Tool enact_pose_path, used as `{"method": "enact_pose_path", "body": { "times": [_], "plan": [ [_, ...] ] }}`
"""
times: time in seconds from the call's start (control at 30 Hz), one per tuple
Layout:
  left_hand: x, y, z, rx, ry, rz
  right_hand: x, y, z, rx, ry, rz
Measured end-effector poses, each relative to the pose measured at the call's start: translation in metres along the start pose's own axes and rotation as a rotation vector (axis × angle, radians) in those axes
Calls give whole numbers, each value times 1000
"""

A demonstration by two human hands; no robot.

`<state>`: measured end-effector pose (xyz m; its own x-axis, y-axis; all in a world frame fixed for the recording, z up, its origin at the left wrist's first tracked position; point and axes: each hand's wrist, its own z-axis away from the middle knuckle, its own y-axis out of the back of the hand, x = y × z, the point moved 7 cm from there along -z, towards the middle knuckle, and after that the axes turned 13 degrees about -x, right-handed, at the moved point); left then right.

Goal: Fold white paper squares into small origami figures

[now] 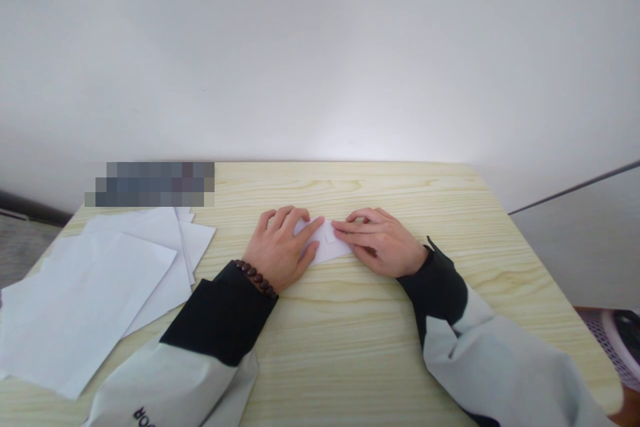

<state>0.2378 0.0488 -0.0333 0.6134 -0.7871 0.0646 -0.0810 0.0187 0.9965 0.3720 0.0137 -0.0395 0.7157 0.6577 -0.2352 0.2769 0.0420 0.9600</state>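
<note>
A small folded piece of white paper (pixel 327 250) lies flat on the wooden table, with fold lines and a little flap showing on it. Across its left part rests my left hand (pixel 286 243), fingers spread, pressing it to the tabletop. My right hand (pixel 383 240) touches the paper's right end; its fingertips lie on the small flap, with the fingers stretched out and the thumb lower down at the paper's edge. Both hands cover parts of the paper, so its full outline is hidden.
Several loose white sheets (pixel 100 300) overlap in a pile on the table's left side. Behind them is a blurred-out dark object (pixel 155 185). The pale wood table (pixel 340 347) meets a white wall (pixel 320 53) at the back. A pink perforated item (pixel 607 340) stands beyond the right edge.
</note>
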Motion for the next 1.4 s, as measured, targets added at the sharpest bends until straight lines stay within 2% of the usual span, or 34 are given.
{"method": "enact_pose_path", "body": {
  "times": [0.13,0.27,0.47,0.67,0.83,1.4],
  "plan": [
    [0,2,0,-10,8,26,0,4,2,87,4,-40],
    [-1,5,-3,70,111,82,2,8,0,156,-44,-68],
    [3,1,-6,121,197,90,4,10,-5,147,-137,-22],
    [3,3,-6,129,201,88,4,5,-13,44,-165,35],
    [5,3,-5,149,191,70,3,5,-12,50,-131,51],
    [0,-1,-4,160,198,79,5,12,20,173,-16,19]
  ]
}}
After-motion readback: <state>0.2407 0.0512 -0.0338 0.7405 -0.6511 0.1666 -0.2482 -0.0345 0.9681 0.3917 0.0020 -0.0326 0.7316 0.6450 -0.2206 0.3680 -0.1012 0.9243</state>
